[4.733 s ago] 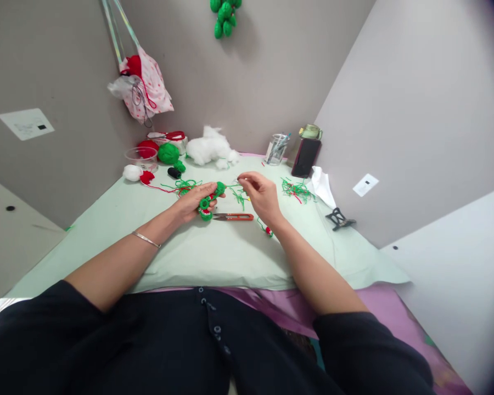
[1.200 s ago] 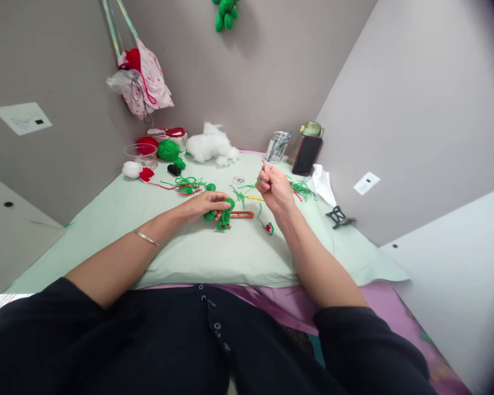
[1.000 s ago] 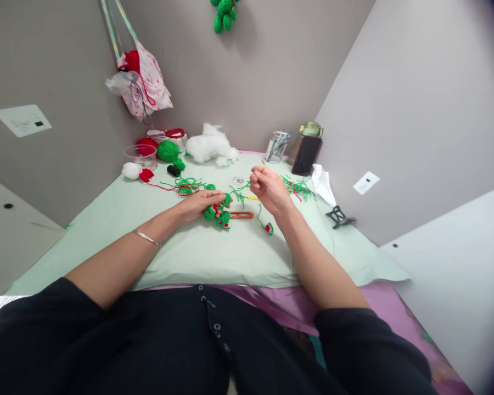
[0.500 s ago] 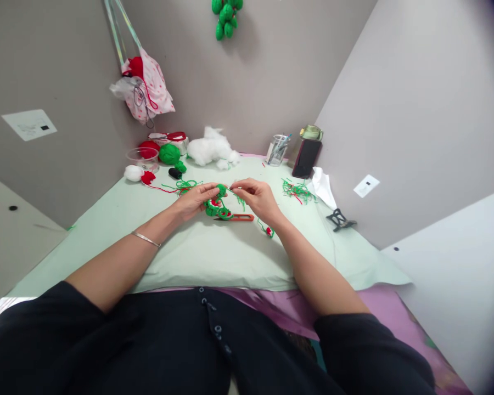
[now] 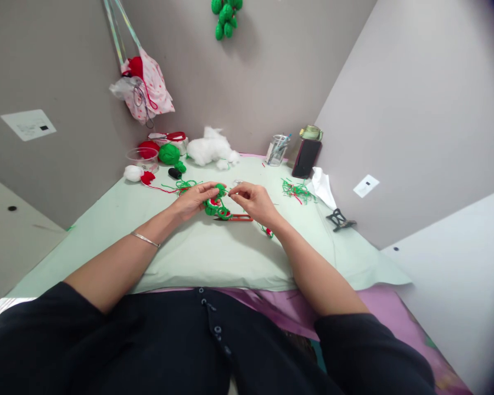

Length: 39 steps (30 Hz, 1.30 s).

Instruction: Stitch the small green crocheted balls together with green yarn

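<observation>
My left hand (image 5: 195, 200) is closed around a green crocheted piece (image 5: 211, 207) with red and white parts, fingers and thumb pinching its rounded green top. Close by on the right, my right hand (image 5: 251, 198) pinches something thin at its fingertips, right beside the crochet; it is too small to make out. Beneath the work lie orange thread snips (image 5: 241, 218) on the pale green cloth. A small red, white and green crocheted bit (image 5: 268, 232) rests near my right wrist.
White stuffing (image 5: 209, 149), a green yarn ball (image 5: 169, 154) and a clear tub (image 5: 142, 159) stand along the back. Yarn scraps (image 5: 298, 191), a pen cup (image 5: 277, 150), a phone (image 5: 307, 158) and a black stand (image 5: 340, 220) are on the right.
My right hand has shifted slightly down and left, its fingertips nearer the crocheted piece. My left hand holds almost still.
</observation>
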{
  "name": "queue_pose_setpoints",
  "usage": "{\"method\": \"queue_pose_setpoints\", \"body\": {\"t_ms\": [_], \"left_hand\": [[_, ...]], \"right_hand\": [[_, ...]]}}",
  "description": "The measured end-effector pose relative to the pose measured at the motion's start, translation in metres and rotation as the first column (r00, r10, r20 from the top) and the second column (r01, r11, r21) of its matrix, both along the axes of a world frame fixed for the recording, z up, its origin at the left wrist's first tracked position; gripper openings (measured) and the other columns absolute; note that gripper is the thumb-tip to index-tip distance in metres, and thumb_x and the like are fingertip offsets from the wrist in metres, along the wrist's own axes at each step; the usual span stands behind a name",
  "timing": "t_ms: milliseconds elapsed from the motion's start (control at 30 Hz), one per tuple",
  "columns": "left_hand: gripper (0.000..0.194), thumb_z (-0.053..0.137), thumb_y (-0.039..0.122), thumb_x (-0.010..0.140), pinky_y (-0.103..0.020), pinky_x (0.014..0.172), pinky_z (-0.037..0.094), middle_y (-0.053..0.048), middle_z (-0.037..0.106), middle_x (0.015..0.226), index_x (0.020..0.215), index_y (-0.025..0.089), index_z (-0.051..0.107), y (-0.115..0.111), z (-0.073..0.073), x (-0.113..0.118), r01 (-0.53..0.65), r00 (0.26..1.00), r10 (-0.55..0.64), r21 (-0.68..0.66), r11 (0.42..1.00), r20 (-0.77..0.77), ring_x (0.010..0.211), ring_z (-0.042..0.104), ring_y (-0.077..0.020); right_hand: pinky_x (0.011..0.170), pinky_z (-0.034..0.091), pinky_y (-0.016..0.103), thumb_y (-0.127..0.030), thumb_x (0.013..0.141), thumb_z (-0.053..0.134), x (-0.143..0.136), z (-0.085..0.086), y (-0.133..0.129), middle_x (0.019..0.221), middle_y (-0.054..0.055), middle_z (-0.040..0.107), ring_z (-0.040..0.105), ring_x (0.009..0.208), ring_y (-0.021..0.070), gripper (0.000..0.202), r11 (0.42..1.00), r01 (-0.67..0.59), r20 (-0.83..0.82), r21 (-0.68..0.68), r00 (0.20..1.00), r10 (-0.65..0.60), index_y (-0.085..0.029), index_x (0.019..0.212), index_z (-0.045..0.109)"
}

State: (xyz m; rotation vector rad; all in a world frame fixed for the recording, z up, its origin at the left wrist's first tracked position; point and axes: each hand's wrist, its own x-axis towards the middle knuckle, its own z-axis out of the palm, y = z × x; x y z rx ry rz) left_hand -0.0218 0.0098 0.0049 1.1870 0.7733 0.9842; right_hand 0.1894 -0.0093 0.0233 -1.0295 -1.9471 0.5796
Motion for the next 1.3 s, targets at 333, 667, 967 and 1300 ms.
{"method": "queue_pose_setpoints", "body": {"t_ms": [333, 667, 967, 1300], "left_hand": [[0.046, 0.090, 0.046, 0.065, -0.022, 0.059, 0.050, -0.005, 0.070, 0.086, 0.099, 0.017, 0.076, -0.002, 0.001, 0.000, 0.001, 1.000, -0.001, 0.016, 1.000, -0.014, 0.069, 0.061, -0.0127], [0.044, 0.089, 0.041, 0.067, -0.025, 0.062, 0.053, -0.005, 0.071, 0.089, 0.098, 0.015, 0.073, -0.002, 0.003, 0.001, -0.015, 1.000, 0.015, -0.006, 1.000, -0.002, 0.071, 0.065, -0.0147], [0.044, 0.089, 0.039, 0.070, -0.021, 0.064, 0.051, -0.004, 0.071, 0.090, 0.104, 0.017, 0.073, 0.005, -0.006, -0.002, -0.003, 0.999, 0.002, 0.033, 0.999, 0.037, 0.073, 0.064, -0.0121], [0.042, 0.090, 0.040, 0.067, -0.023, 0.061, 0.048, -0.004, 0.070, 0.083, 0.097, 0.016, 0.072, -0.001, 0.004, 0.000, -0.008, 0.999, 0.007, 0.018, 1.000, 0.044, 0.070, 0.062, -0.0126]], "right_hand": [[0.058, 0.034, 0.026, -0.034, 0.079, 0.064, 0.001, 0.005, -0.001, 0.065, 0.000, 0.058, 0.044, 0.060, 0.0108, 0.023, 0.985, -0.091, -0.128, -0.144, 0.989, 0.072, -0.014, 0.084, 0.074], [0.049, 0.029, 0.023, -0.039, 0.072, 0.078, 0.013, 0.021, -0.004, 0.061, -0.003, 0.052, 0.036, 0.053, 0.0066, 0.026, 0.893, -0.339, -0.491, -0.297, 0.856, 0.162, -0.016, 0.083, 0.074], [0.046, 0.031, 0.021, -0.038, 0.076, 0.076, 0.011, 0.016, -0.009, 0.062, -0.003, 0.057, 0.040, 0.051, 0.0061, 0.027, 0.785, -0.449, -0.329, -0.426, 0.885, 0.328, -0.014, 0.089, 0.074], [0.049, 0.038, 0.022, -0.034, 0.076, 0.067, 0.004, 0.009, -0.001, 0.063, -0.002, 0.057, 0.046, 0.054, 0.0087, 0.023, 0.945, -0.150, -0.212, -0.290, 0.973, 0.090, -0.015, 0.086, 0.072]]}}
